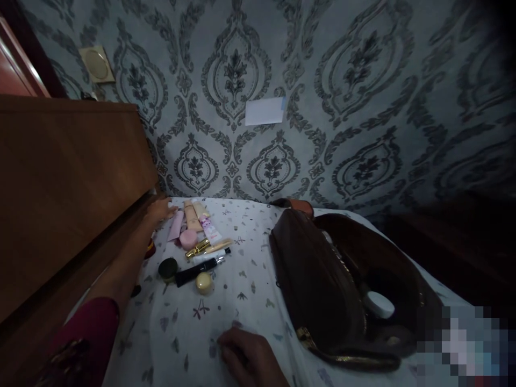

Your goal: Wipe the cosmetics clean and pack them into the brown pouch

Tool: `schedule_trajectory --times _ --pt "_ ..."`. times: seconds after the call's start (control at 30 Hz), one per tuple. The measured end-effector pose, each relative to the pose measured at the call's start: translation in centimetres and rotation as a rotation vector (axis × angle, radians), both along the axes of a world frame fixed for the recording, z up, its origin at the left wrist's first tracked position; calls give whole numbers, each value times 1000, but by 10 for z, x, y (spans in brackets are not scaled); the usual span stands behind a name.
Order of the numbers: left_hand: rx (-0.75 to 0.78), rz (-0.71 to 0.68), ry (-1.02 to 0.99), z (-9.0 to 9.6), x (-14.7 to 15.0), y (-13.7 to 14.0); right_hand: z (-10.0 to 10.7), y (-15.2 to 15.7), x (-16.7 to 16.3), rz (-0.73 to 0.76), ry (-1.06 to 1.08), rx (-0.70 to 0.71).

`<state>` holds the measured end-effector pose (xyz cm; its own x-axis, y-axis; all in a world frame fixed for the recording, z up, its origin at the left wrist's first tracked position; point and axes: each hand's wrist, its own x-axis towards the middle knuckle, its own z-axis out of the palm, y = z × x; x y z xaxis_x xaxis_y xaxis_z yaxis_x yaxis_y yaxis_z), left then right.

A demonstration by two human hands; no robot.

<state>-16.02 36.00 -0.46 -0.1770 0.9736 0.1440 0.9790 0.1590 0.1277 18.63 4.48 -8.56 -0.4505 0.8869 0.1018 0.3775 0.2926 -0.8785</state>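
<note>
My left hand (160, 208) reaches to the far left corner of the bed beside the wooden cabinet, fingers stretched out near a lilac tube (175, 226). Around it lie a beige tube (192, 216), a white and purple tube (211, 231), a pink round jar (188, 239) and a gold lipstick (198, 249). Closer to me are a black tube (196, 272), a dark round jar (168, 270) and a yellow round jar (203, 282). My right hand (252, 355) rests low on the sheet with curled fingers; nothing shows in it. A brown handbag (312, 274) lies open to its right.
A wooden cabinet (72, 199) stands along the left side of the bed sheet (250, 306). Inside the handbag's opening shows a white round object (379, 305). Patterned wallpaper (274, 156) covers the wall behind, with a white paper (265, 111) on it.
</note>
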Motion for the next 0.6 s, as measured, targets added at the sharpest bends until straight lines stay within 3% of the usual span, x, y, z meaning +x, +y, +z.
schedule_trajectory --times 0.1,0.2,0.37,0.5,0.6 --pt "58 -5 -55 9 2 -12 3 0 -2 -12 13 1" --pt "126 -58 -121 30 13 -37 9 -1 -3 -26 30 -10" --pt "161 -343 -234 57 58 -114 16 -3 -6 -66 181 -137" --pt "161 -706 -350 46 112 -200 18 -2 -13 -168 303 -142" --pt "125 -760 -310 30 148 -256 17 1 -17 -216 284 -19"
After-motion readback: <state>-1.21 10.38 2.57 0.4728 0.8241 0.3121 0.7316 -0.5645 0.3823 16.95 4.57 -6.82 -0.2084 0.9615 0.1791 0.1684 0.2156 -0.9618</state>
